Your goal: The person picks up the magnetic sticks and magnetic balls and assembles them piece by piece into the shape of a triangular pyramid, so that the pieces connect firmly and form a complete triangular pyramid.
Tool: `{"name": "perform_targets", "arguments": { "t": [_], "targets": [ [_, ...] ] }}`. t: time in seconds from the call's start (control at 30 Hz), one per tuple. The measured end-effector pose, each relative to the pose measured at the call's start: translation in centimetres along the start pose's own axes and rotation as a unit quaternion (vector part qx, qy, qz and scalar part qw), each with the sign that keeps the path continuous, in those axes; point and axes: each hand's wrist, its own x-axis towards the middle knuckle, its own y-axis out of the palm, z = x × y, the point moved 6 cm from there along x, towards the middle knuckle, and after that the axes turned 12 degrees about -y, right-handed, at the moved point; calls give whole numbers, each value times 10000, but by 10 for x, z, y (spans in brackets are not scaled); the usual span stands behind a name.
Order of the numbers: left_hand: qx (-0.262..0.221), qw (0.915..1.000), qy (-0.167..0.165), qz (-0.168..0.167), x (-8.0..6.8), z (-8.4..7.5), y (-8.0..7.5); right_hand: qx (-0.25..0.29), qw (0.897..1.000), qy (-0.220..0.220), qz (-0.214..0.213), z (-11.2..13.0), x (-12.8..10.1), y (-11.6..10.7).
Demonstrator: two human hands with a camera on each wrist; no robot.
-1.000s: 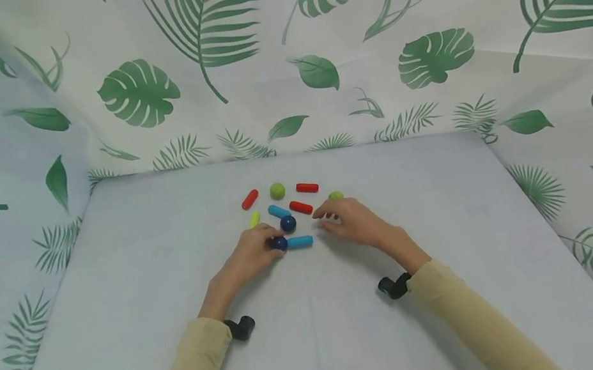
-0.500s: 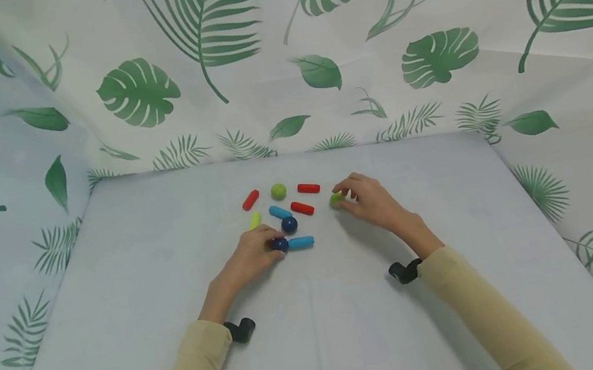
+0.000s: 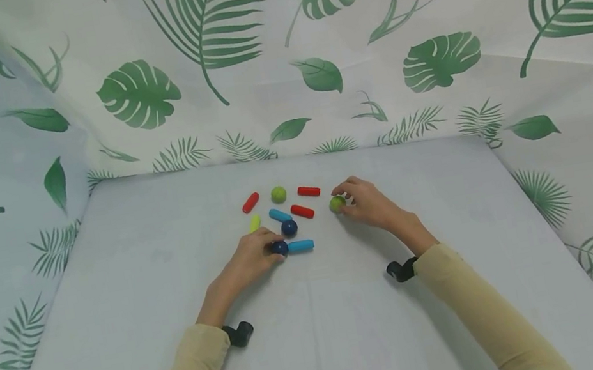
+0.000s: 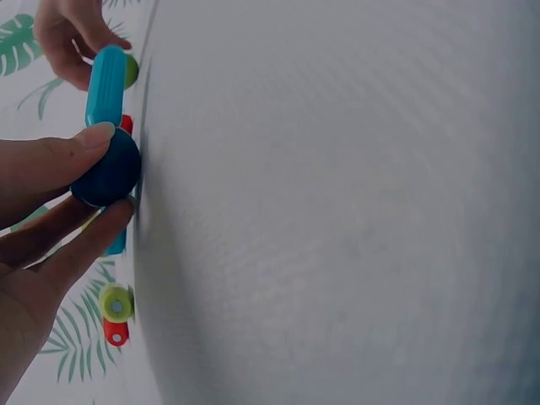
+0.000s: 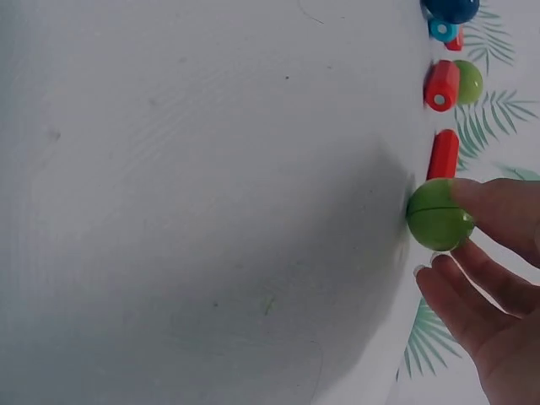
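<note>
My left hand pinches a dark blue ball between thumb and fingers. A light blue stick has its end against that ball and points right. My right hand pinches a green ball, thumb on one side and fingertips on the other, to the right of the other pieces. Just beyond the left hand's ball lies a second dark blue ball, with another light blue stick behind it. A yellow-green stick shows partly behind the left hand.
Farther back on the white table lie a second green ball and three red sticks, one at the left, one at the back and one near the middle. A leaf-patterned cloth rises behind and beside the table.
My right hand has moved right from beside the middle red stick to the green ball and now pinches it. The left hand stays on its dark blue ball.
</note>
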Motion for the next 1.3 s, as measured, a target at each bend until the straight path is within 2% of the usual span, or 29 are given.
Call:
{"name": "perform_targets", "arguments": {
  "t": [0.13,0.23,0.43,0.57,0.73,0.93,1.2,1.3],
  "targets": [
    [-16,9999,145,-52,-2,-1,0,60,9999,75,91,0,-1,4],
    [-64,9997,199,-81,-3,-1,0,95,9999,-72,77,1,-3,5],
    [-13,9998,136,-107,-2,-1,0,196,9988,-444,78,9,-9,8],
    [5,9999,78,-96,0,0,1,402,9977,-491,249,15,-13,14],
    [31,9999,154,-67,1,-1,3,532,9960,-554,465,22,-21,21],
    [112,9998,175,-29,2,-3,2,763,9909,-853,715,34,-28,27],
    [99,9999,50,37,3,-3,-2,982,9825,-1345,833,53,-26,36],
    [47,10000,12,58,4,-2,-2,928,9829,-1358,832,56,-25,37]
  ]
}}
